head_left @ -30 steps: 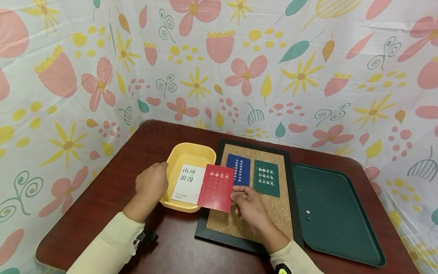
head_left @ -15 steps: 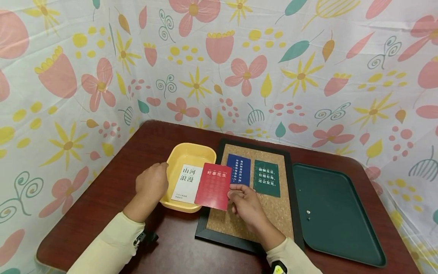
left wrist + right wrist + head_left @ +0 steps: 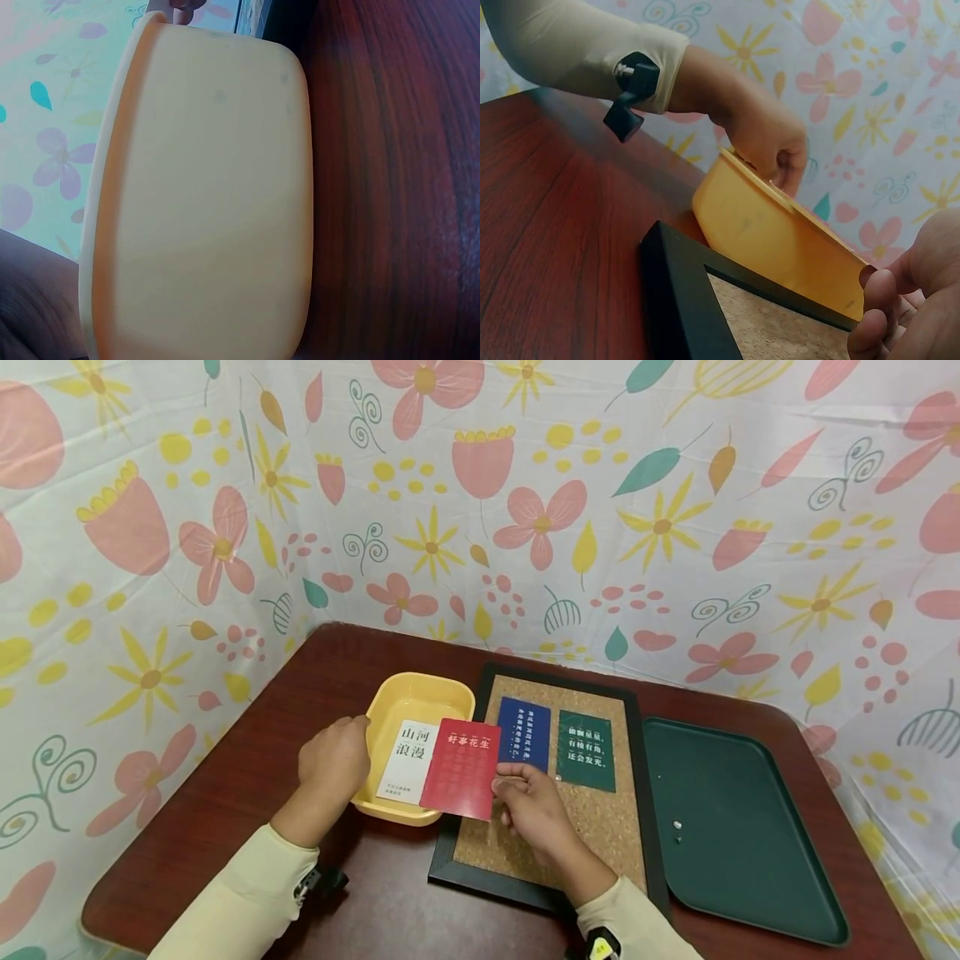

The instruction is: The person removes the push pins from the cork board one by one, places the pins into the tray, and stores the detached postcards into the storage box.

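Observation:
My right hand [image 3: 534, 806] pinches a red card [image 3: 459, 768] printed with white characters by its right edge. The card overlaps the right rim of a yellow plastic basin [image 3: 393, 814] and part of a white card [image 3: 405, 760] lying inside it. My left hand [image 3: 333, 768] grips the basin's left rim with curled fingers. The right wrist view shows the left hand [image 3: 769, 142] at the rim from across the basin, and the right hand's fingers [image 3: 881, 289] near the closer rim. In the left wrist view, the basin's outer wall [image 3: 210, 187] hides most of its surroundings.
Right of the basin lies a black-framed cork board [image 3: 517, 864] bearing a blue card [image 3: 522, 739] and a green card [image 3: 587, 752]. Farther right is a dark green tray [image 3: 742, 843] holding small pushpins [image 3: 677, 825]. A floral curtain [image 3: 540, 585] closes off the table's back.
My right hand has moved a little to the left with the red card, which now covers more of the white card. The left hand and basin have stayed in place.

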Tool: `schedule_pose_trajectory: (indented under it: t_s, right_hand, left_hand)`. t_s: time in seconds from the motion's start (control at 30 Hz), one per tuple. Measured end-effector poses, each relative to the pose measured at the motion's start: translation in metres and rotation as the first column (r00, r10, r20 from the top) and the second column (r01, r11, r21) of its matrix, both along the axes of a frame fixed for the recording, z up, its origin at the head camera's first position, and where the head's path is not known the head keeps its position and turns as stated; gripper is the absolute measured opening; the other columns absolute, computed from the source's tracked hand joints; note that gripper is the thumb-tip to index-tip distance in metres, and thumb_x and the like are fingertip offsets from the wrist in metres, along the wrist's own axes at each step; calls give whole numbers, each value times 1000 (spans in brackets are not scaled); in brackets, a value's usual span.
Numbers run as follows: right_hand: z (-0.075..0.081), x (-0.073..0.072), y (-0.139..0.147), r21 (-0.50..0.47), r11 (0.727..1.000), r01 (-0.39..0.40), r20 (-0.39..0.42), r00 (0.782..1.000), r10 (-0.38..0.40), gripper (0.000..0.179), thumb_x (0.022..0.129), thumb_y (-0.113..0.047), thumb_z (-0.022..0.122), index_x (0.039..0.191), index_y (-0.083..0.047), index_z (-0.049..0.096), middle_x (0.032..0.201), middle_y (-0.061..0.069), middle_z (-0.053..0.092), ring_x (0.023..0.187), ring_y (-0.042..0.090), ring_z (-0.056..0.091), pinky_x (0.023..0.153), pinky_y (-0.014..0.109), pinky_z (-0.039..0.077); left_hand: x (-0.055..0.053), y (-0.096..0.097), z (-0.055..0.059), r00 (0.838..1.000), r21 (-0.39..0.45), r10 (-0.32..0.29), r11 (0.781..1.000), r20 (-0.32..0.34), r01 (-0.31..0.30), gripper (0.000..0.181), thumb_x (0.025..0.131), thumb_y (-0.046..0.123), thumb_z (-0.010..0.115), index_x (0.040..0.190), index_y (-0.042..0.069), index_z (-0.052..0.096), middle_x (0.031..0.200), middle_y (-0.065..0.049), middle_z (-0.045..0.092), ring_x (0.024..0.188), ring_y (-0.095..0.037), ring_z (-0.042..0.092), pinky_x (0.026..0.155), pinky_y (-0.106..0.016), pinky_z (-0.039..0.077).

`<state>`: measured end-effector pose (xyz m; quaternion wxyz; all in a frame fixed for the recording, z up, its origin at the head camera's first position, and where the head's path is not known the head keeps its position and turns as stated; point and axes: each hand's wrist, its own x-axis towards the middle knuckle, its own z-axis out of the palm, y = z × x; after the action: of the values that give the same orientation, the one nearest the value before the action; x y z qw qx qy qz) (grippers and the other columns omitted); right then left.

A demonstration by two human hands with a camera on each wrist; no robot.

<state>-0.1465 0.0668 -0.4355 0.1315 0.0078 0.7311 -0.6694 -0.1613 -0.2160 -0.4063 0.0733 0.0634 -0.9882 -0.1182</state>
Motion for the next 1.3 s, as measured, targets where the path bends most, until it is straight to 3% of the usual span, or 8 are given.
schedule_pose_trajectory:
  t_s: [0.57,0.87,1.3]
  right_hand:
    - [-1,1,-5,-18,999,-46,-7,999,46,31,103,-10,59,131,2,55,97,10,69,56,13,49,49,25,44]
    - [-1,3,-7,-24,995,-101,-21,995,100,35,103,-15,60,135,-1,56,101,19,71,55,13,48,48,27,43]
    - [-4,3,-7,1,990,-144,-22,989,144,38,104,-16,58,138,0,55,99,16,72,55,14,50,49,29,44]
  left_hand:
    - [1,1,0,1000,1,7,1000,-20,-7,31,101,6,55,129,8,69,108,-12,69,92,-37,68,72,-55,55]
    - [2,1,0,1000,1,0,1000,-30,0,30,100,6,56,127,8,69,107,-12,69,92,-38,69,71,-56,55]
    - [1,0,-1,1000,-1,-1,1000,-30,1,31,98,5,57,127,8,70,106,-12,69,92,-38,69,71,-56,55]
